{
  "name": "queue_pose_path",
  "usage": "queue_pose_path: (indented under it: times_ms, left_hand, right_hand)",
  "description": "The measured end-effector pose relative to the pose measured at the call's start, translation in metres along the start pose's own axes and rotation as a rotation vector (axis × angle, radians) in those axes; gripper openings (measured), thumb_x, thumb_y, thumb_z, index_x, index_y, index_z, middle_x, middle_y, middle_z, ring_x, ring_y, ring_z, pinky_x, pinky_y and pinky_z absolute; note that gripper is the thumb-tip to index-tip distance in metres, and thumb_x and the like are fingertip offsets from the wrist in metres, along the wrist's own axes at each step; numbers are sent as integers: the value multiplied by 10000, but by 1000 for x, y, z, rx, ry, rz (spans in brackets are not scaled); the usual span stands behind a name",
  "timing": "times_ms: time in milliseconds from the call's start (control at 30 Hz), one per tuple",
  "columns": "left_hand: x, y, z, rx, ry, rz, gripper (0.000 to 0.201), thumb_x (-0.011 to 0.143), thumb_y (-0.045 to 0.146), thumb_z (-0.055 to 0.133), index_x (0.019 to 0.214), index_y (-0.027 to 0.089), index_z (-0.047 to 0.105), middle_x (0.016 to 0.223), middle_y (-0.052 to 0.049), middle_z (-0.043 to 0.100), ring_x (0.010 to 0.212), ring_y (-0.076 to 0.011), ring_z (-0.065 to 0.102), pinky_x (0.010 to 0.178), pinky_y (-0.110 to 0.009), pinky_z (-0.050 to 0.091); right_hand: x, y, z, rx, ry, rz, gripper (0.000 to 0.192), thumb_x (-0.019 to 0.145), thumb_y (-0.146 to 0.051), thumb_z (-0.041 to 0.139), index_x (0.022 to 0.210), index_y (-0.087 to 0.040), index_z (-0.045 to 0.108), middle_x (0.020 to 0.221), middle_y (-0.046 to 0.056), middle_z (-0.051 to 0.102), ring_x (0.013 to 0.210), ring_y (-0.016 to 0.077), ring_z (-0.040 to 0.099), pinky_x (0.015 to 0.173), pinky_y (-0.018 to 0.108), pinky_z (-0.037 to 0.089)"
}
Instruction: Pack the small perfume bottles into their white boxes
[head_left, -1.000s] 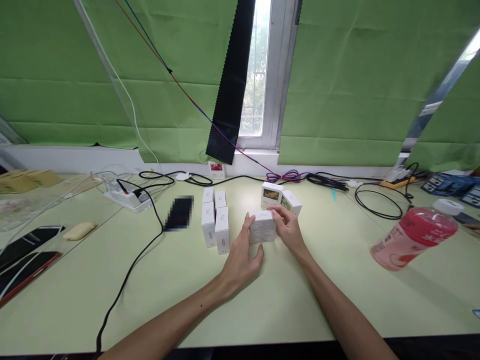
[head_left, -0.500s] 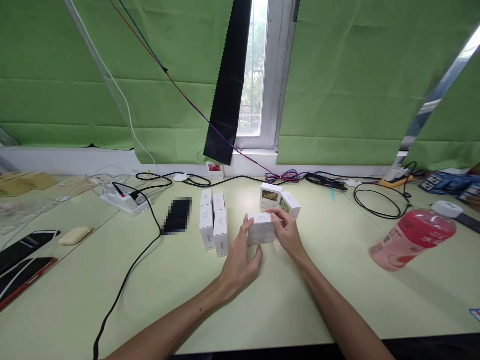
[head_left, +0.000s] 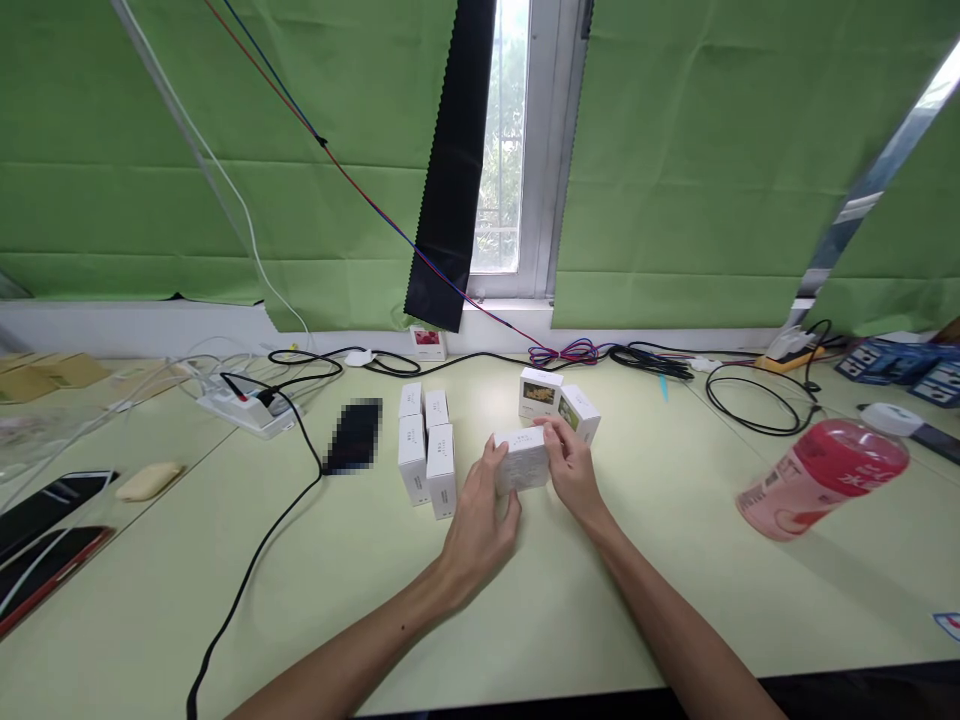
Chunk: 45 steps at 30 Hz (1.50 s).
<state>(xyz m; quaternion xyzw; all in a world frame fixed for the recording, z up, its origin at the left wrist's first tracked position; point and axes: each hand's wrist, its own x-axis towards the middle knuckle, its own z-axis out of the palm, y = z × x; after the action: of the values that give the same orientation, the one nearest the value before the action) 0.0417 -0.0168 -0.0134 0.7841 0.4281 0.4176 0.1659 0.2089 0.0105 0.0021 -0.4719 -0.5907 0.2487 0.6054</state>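
Note:
A small white box (head_left: pixel 522 460) is held just above the pale green table (head_left: pixel 375 590) between both hands. My left hand (head_left: pixel 478 522) grips its left side with thumb up and fingers under. My right hand (head_left: pixel 571 468) pinches its right end. Just behind it stand two more white boxes with pictures, one (head_left: pixel 540 392) at the back and one (head_left: pixel 580 412) angled to the right. To the left lies a tight group of several white boxes (head_left: pixel 427 452) side by side.
A pink bottle with a white cap (head_left: pixel 825 475) lies tilted at the right. A power strip (head_left: pixel 244 408) and black cables (head_left: pixel 270 530) cross the left side. Phones (head_left: pixel 45 530) and a yellow bar (head_left: pixel 148 481) lie far left. More cables (head_left: pixel 750 400) run along the windowsill.
Both hands and the held box stay almost in place; the box has tilted slightly. The view has shifted a little to the right.

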Motion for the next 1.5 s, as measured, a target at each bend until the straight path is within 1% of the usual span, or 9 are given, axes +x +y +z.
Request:
queue_pose_path:
  times_ms: [100,300,500,733,933,1100,1233,1367,1500]
  left_hand:
    - [-1,0,1,29,1,19,650,926,148,520,1528,262,302,1556,-161,426,1478,-308,383,1138,-556,427]
    - [-3,9,-1,5,-13,28,657,926,148,513,1529,263,279,1540,-157,392,1459,-302,384,1143,-540,429]
    - [-7,12,1,-69,-38,57,711,921,157,534,1547,295,224,1498,-135,426,1406,-287,433,1143,-532,438]
    - [-8,9,4,-111,43,86,676,922,136,545,1515,272,251,1477,-148,420,1399,-283,441,1114,-521,478]
    - [-9,18,1,-17,161,240,651,906,59,545,1482,245,307,1445,-179,419,1395,-292,450,1096,-537,490]
    - [-11,23,-4,4,232,438,662,851,-4,578,1444,206,374,1414,-196,441,1365,-306,480,1055,-513,539]
    - [-12,24,-5,-12,247,584,664,794,-56,577,1400,165,423,1385,-201,460,1347,-319,500,1036,-511,563]
    - [-13,24,-6,7,278,675,613,761,-75,553,1321,166,483,1306,-172,504,1301,-320,547,998,-520,587]
    - [-8,22,-14,86,340,712,531,747,-63,576,1219,179,538,1266,-151,528,1248,-320,592,947,-499,614]
  right_hand:
    - [-2,2,1,-48,25,21,394,1023,-492,399,1104,-206,658,977,69,700,843,214,631,710,319,471]
    - [-4,8,1,-55,36,69,448,1015,-537,406,1230,-208,623,945,62,688,741,200,607,701,341,488]
    - [-4,14,5,-15,-61,-24,523,979,-527,492,1403,-221,489,1285,121,622,837,192,614,831,378,536]
    - [-8,15,5,-84,-168,-85,747,886,-513,627,1520,-241,341,1382,124,540,947,220,574,883,414,528]
    - [-9,14,5,-138,-187,-67,909,789,-456,751,1542,-254,283,1433,137,504,952,220,565,869,410,527]
    - [-9,18,7,-133,-165,-67,919,787,-425,751,1547,-253,264,1428,147,515,935,218,569,856,409,530]
    - [-10,27,8,-124,-162,-77,853,839,-424,694,1552,-258,257,1406,140,538,918,211,571,854,411,534]
    - [-9,37,11,-111,-163,-45,892,828,-431,718,1561,-255,242,1394,149,544,947,219,601,841,409,552]
    - [-10,41,12,-100,-190,-10,902,849,-471,707,1571,-227,226,1383,166,558,980,235,620,850,419,557]
